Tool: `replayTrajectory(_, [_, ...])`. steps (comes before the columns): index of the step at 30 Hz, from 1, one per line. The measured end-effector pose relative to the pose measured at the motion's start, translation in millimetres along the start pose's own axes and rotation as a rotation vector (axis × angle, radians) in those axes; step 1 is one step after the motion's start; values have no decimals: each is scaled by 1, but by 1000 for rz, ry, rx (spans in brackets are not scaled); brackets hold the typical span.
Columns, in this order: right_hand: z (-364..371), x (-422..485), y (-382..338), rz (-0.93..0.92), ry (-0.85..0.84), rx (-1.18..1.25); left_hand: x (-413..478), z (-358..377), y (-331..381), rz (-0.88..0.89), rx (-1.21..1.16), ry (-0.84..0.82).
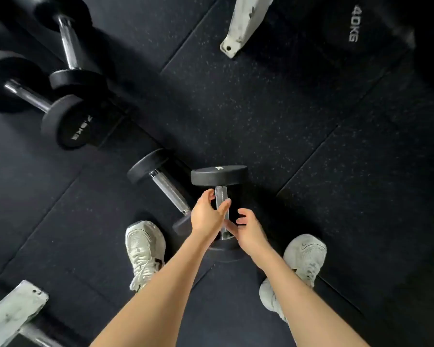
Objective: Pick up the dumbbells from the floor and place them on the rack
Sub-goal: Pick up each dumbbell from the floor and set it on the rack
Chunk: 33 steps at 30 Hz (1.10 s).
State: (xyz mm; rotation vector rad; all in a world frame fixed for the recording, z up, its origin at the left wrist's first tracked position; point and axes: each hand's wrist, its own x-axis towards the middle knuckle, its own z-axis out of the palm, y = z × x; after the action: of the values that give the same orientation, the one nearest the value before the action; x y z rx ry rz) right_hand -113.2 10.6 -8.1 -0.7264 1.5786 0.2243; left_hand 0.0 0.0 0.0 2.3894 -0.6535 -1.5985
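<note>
Both bare forearms are reaching straight down from the bottom of the frame toward the upright dumbbell [221,206] standing on end on the floor [261,116] at lower centre, between two pale laced sneakers [145,249]. The left hand [206,217] is spreading its grip wide, fingers left of the knurled chrome handle and thumb crossing in front, not closed around it. The right hand [249,230] is hovering at the lower handle with fingers loosely curled, its grip holding nothing. The round matte black heads are looking rubbery. A second small dumbbell [161,182] is lying slanted just beside it, its near head partly hidden by the left hand. Two bigger dumbbells [35,97] are lying at upper left, a black weight marked 40KG [353,23] at upper right, scuffed white rack feet [243,23] at top and lower left, all on speckled dark rubber tiles.
</note>
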Motion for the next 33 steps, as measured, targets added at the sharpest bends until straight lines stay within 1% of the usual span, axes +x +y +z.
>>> replayTrajectory(2, [3,22,6,-11,-9,23,15,15,-6,-15,-18,23])
replayTrajectory(4, [4,42,12,-17,-54,7,30,26,-15,-65,-61,30])
replayTrajectory(7, [8,64,19,-58,-156,-28,49,42,-22,-118,-156,-23])
replayTrajectory(9, [9,72,19,-88,-197,-61,59,49,-22,-164,-269,-51])
replayTrajectory(12, [13,80,19,-82,-210,-56,66,53,-19,-193,-367,-35])
replayTrajectory(14, [14,78,19,-47,-201,-54,68,54,-20,-189,-379,-30])
replayTrajectory(19, [6,63,15,-4,-154,-23,63,49,-16,-209,-381,-77])
replayTrajectory(23, [-8,42,11,49,-154,-54,42,49,-4,-228,-379,-85])
replayTrajectory(27, [-27,-3,12,54,-132,-104,-7,41,18,-209,-397,-112])
replayTrajectory(33, [-80,-136,-12,57,-142,-51,-127,4,84,-141,-343,-172])
